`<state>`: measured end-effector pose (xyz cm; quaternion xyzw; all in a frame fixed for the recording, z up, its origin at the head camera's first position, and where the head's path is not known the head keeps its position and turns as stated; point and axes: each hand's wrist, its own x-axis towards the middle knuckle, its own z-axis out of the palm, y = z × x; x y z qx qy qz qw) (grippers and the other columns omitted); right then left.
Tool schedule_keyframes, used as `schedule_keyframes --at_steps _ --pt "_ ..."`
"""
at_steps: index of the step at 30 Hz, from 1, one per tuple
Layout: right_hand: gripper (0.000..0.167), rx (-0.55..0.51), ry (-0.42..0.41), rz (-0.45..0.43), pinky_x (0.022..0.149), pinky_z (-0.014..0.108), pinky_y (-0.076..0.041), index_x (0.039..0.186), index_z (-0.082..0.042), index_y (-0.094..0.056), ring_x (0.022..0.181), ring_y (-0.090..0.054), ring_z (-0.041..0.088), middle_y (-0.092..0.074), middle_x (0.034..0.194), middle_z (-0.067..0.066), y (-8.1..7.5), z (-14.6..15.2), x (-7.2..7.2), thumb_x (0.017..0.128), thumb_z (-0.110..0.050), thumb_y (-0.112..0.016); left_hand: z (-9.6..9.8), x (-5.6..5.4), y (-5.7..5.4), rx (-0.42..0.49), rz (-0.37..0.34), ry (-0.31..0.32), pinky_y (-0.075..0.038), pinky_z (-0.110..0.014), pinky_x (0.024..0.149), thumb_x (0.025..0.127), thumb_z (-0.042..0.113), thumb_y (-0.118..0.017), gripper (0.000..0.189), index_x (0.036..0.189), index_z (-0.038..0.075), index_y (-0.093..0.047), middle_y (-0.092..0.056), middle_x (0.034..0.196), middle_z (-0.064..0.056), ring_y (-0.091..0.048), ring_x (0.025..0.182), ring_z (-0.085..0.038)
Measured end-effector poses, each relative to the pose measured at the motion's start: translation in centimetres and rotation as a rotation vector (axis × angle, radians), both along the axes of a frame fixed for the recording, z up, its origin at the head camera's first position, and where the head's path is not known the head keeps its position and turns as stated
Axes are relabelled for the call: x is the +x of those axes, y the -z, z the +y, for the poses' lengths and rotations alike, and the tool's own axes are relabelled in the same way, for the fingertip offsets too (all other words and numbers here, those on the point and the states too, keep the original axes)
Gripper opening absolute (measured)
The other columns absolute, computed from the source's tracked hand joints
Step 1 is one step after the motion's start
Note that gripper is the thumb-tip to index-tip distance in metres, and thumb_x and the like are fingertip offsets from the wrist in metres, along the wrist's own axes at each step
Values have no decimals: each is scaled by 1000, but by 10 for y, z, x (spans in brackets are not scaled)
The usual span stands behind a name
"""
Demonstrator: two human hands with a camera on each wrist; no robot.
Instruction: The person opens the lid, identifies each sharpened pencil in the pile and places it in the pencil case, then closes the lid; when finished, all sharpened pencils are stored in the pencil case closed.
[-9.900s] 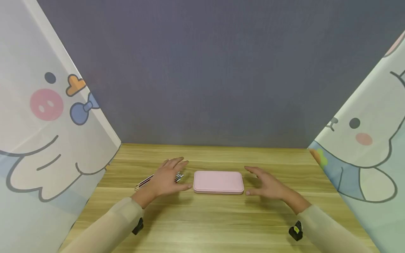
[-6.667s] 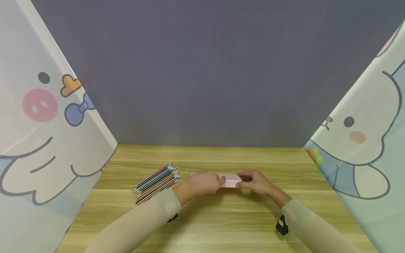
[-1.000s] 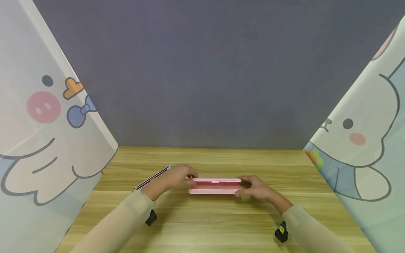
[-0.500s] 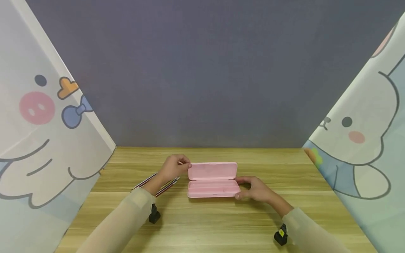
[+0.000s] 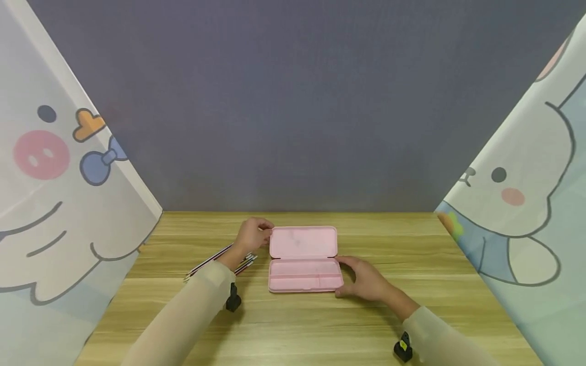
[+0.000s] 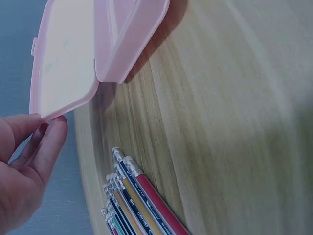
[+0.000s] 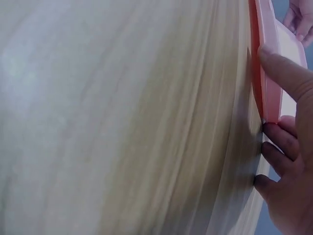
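Case, pink, lies unfolded mid-way across the counter; clock centred on it, 12 at the far side. Lid folded back to 12, tray at 6. Left hand at 10 o'clock, grip pinching the lid's corner between thumb and fingers. Lid resting on the counter or tilted above it: cannot tell. Right hand between 3 and 4, grip grasping the tray's end, thumb on the near wall, forefinger at the hinge-side corner. Long rib crosses the tray 9 to 3; short divider toward 4. Pencils bundled at 9, near the case but apart, eraser ends toward 2; left wrist passes over them. Red, yellow and dark shafts among them. Pale sleeves on both arms. Grey panel beyond the counter at 12; cartoon panels at 10 and 2.
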<state>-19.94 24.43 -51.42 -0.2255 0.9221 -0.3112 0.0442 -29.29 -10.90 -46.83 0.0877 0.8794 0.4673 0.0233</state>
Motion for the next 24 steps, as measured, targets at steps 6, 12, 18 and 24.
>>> schedule_keyframes --at_steps 6,12,18,24 --pt "94 72 18 58 106 54 -48 146 -7 -54 131 -58 35 -62 143 12 -2 -4 1 69 -43 -95 3 -5 3 -14 -43 -22 -61 -33 67 99 5 -66 18 113 -2 -75 -74 97 -16 -72 78 -27" --pt "95 92 45 49 105 52 -49 143 -9 -56 129 -60 33 -64 139 10 -7 -10 -2 62 -37 -99 6 -9 8 79 -114 -82 -63 -43 70 98 0 -65 17 110 -6 -74 -72 93 -20 -70 71 -22" --pt "97 83 46 20 106 53 -48 144 -9 -55 130 -59 35 -63 141 12 -6 -14 1 64 -40 -98 4 -9 10 116 -149 -116 -63 -42 70 97 1 -66 15 109 -4 -74 -71 92 -17 -69 70 -20" --pt "100 79 52 24 107 55 -47 146 -8 -53 132 -57 37 -61 143 14 -7 -9 3 64 -46 -97 -7 -5 -3 107 -153 9 -61 -47 76 99 11 -67 28 122 -4 -70 -73 102 -17 -71 83 -32"
